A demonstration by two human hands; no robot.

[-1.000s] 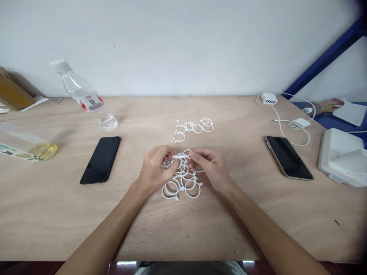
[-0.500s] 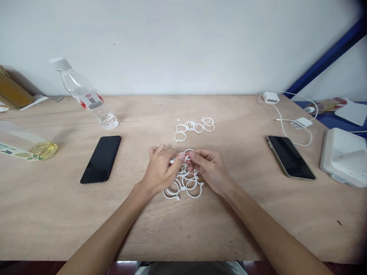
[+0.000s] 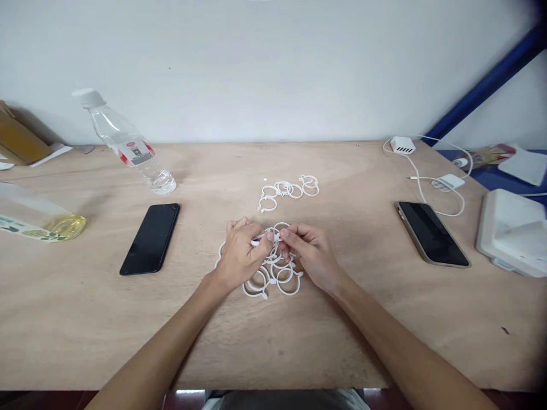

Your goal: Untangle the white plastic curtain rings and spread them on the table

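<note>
My left hand (image 3: 239, 256) and my right hand (image 3: 311, 253) meet at the middle of the wooden table (image 3: 273, 341). Both pinch one white plastic ring (image 3: 265, 238) between thumb and fingers, just above a heap of several white rings (image 3: 276, 276) lying on the table. Part of the heap is hidden under my hands. A second, smaller group of white rings (image 3: 287, 192) lies a little farther back, apart from my hands.
A black phone (image 3: 150, 237) lies at the left, another phone (image 3: 431, 233) at the right. A clear water bottle (image 3: 128, 145) lies at the back left, a bottle with yellow liquid (image 3: 40, 219) at the far left. White chargers and cable (image 3: 427, 171) and a white box (image 3: 510, 233) are at the right.
My hands have come closer together over the ring, so that less of it shows between my fingertips. They have sunk slightly toward the heap.
</note>
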